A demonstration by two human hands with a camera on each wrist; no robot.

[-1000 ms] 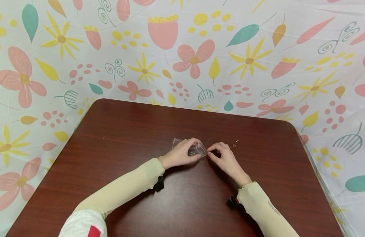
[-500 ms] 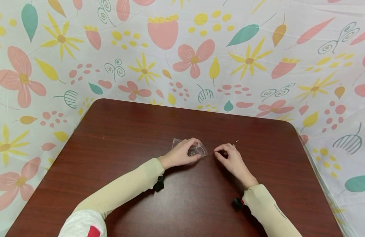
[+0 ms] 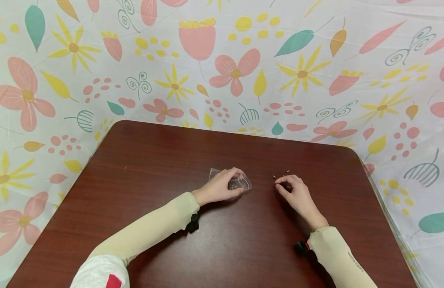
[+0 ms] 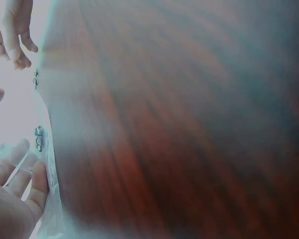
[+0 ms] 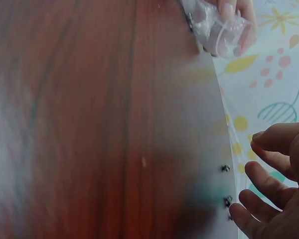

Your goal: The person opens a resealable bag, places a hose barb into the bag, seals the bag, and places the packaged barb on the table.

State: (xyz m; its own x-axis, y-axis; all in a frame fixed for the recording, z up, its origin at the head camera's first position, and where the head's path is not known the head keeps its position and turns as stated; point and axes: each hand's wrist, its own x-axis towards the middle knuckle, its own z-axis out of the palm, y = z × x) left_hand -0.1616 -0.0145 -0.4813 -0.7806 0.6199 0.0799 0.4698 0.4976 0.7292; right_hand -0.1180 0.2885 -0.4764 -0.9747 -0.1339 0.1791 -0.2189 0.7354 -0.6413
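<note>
Left hand [image 3: 219, 187] gripping clear bag [image 3: 246, 183]; right hand [image 3: 299, 197], fingers loosely bent, just beside small metal pieces [image 3: 274, 177], toward worktop's [image 3: 171, 148] far right corner.

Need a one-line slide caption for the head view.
Left hand holds a clear bag on a brown table; right hand is beside loose small metal parts.

Fingers [image 4: 39, 188] hold a clear bag [image 4: 53, 199] with metal pieces [image 4: 39, 139]
</note>
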